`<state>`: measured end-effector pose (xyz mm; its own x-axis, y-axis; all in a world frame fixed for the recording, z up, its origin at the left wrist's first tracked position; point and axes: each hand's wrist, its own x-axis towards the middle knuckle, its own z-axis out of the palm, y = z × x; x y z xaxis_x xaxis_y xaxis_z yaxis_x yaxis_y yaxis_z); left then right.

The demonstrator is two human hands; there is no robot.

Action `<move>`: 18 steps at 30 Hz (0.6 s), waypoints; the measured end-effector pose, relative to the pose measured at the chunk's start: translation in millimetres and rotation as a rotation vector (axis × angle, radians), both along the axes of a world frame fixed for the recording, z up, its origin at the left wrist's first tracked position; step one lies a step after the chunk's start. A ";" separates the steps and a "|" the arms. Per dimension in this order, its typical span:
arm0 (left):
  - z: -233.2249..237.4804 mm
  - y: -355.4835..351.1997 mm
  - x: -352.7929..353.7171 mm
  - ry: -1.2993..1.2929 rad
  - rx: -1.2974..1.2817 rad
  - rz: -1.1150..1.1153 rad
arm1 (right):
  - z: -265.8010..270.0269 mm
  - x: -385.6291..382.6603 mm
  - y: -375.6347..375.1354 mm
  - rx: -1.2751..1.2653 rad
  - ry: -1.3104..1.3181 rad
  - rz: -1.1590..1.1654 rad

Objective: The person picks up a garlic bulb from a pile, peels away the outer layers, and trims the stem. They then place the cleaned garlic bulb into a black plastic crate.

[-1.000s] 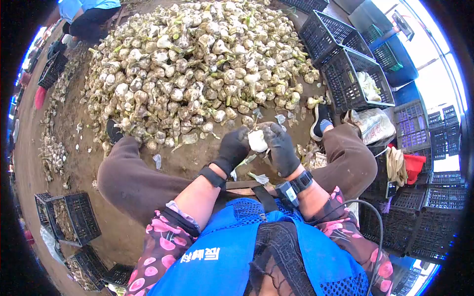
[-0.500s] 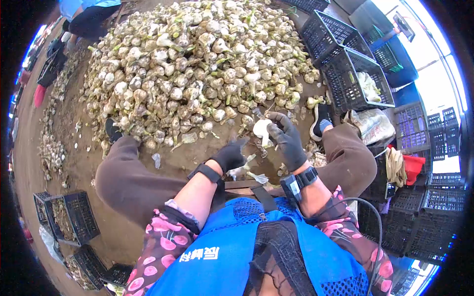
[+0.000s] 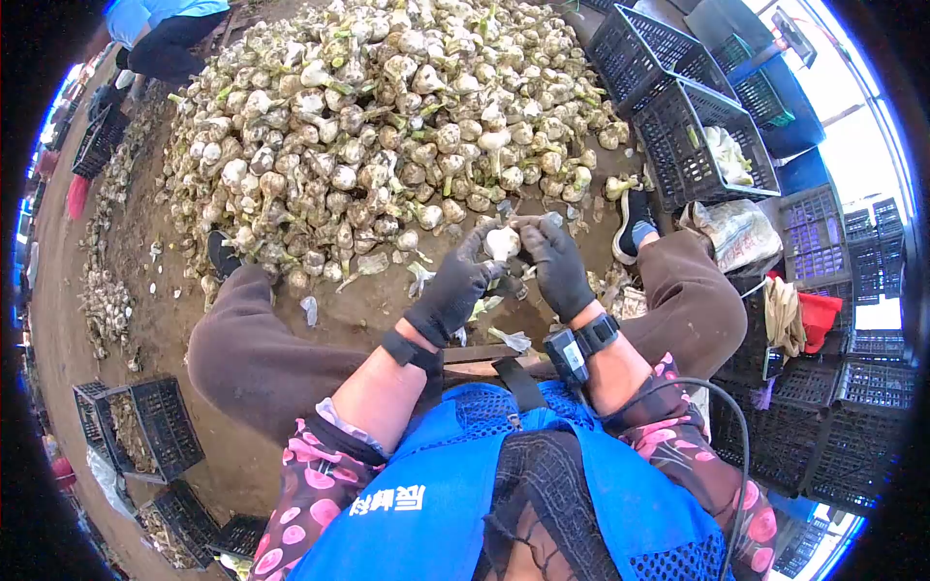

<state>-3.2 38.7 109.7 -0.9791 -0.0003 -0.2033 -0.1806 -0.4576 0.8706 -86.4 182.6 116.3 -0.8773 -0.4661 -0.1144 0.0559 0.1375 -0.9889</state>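
A white, cleaned-looking garlic bulb [image 3: 502, 243] is held between my two gloved hands, in front of the heap. My left hand [image 3: 453, 289], in a dark grey glove, is closed with its fingertips against the bulb's left side. From the other side, my right hand [image 3: 560, 269] in a matching glove pinches it with bent fingers. The lower part of the bulb is partly hidden by the fingers. Just beyond lies a big heap of garlic bulbs [image 3: 387, 136] with dirty skins and short stems. Peeled skins [image 3: 511, 339] lie on the ground below my hands.
Black plastic crates [image 3: 693, 145] stand at the upper right, one holding pale garlic stalks. A white sack [image 3: 731, 237] lies beside my right knee. More crates [image 3: 136, 426] sit at lower left. Another person [image 3: 170, 34] in blue is at the top left.
My left hand has moved up and forward from below and now grips the garlic bulb. The bulb has shifted slightly left and down, with my right hand still on it.
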 end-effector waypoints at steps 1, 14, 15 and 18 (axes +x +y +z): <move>0.3 1.3 0.2 -0.016 -0.061 0.047 | 8.5 1.1 -1.1 -0.002 0.001 0.000; -8.0 9.1 3.4 0.095 -0.474 0.131 | -0.2 -3.7 1.5 0.496 0.396 0.008; -7.8 10.1 3.5 0.096 -0.474 0.131 | -2.1 -5.5 5.3 0.496 0.397 0.008; -9.3 11.5 2.4 0.076 -0.382 0.169 | 4.5 -3.8 6.0 0.477 0.463 -0.008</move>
<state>-0.8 50.2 100.5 -0.9710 -0.2236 -0.0850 -0.0597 -0.1174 0.9913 -90.1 188.6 120.7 -0.8885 -0.4513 0.0830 -0.3576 0.5678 -0.7414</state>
